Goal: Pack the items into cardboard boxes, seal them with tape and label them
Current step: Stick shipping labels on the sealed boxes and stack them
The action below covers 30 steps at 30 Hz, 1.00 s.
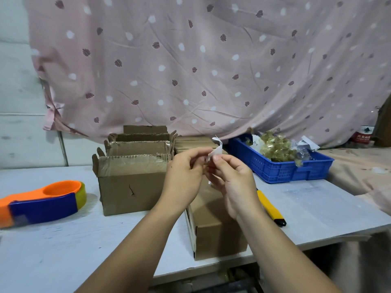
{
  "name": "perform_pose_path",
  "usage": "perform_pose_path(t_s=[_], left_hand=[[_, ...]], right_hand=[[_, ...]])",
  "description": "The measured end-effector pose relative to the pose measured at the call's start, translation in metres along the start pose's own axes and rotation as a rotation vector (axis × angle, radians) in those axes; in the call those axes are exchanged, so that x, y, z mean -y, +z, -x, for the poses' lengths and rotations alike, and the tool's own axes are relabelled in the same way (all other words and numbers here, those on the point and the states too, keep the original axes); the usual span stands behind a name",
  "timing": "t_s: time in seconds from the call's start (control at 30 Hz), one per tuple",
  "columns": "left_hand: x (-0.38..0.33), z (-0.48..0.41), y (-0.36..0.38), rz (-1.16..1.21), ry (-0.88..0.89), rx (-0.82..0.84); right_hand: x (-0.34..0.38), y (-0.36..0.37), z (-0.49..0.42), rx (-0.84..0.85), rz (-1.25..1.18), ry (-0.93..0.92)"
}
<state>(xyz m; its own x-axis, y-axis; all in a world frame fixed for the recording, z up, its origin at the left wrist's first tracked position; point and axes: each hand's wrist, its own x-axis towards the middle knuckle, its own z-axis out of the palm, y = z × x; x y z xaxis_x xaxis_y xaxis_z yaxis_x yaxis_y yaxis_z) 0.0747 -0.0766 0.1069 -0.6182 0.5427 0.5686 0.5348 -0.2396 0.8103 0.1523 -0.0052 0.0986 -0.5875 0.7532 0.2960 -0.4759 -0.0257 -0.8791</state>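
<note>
Hands, 2 of them, meet mid-frame above the table (63,250). Left hand (185,174) has its fingers curled, tips pinching the lower end of a small white label strip (216,152). Right hand (231,180) pinches the same strip between thumb and forefinger, with the other fingers curled in. The strip sticks up and curls over just above the fingertips (216,159). Whether backing is peeling off it is too small to tell. Closed cardboard box (218,225) lies on the table directly below the fingers, long side running toward the camera. Open cardboard boxes (133,178) stand in a row left of the fingers, flaps up, the row running away behind them. Stacked closed boxes (193,142) sit just beyond the fingers. Blue crate (281,170) sits right of and beyond the fingers and holds clear packets (275,149) with yellowish contents. Yellow utility knife (269,205) lies on the table just right of the right wrist. Tape dispenser (42,203), orange and blue, rests well left of the fingers. Pink patterned curtain (190,60) hangs behind everything.
</note>
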Motion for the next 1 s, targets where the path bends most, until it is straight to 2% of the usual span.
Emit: perform_pose_path(t_s=[0.27,0.47,0.63,0.87,1.0], left_hand=[[0.005,0.003,0.0,0.089,-0.072,-0.009],[0.001,0.0,-0.001,0.058,-0.072,-0.035],[-0.002,-0.002,-0.002,0.055,-0.066,-0.107],[-0.006,0.002,0.003,0.089,-0.063,-0.138],[-0.008,0.0,0.001,0.247,-0.132,-0.157]], right_hand=[[-0.007,-0.005,-0.002,-0.036,0.077,-0.003],[-0.011,-0.007,-0.001,-0.065,0.327,-0.188],[-0.014,-0.006,0.0,-0.007,0.405,-0.273],[-0.012,-0.004,-0.005,-0.033,0.442,-0.299],[-0.009,-0.007,-0.01,-0.033,0.373,-0.27]])
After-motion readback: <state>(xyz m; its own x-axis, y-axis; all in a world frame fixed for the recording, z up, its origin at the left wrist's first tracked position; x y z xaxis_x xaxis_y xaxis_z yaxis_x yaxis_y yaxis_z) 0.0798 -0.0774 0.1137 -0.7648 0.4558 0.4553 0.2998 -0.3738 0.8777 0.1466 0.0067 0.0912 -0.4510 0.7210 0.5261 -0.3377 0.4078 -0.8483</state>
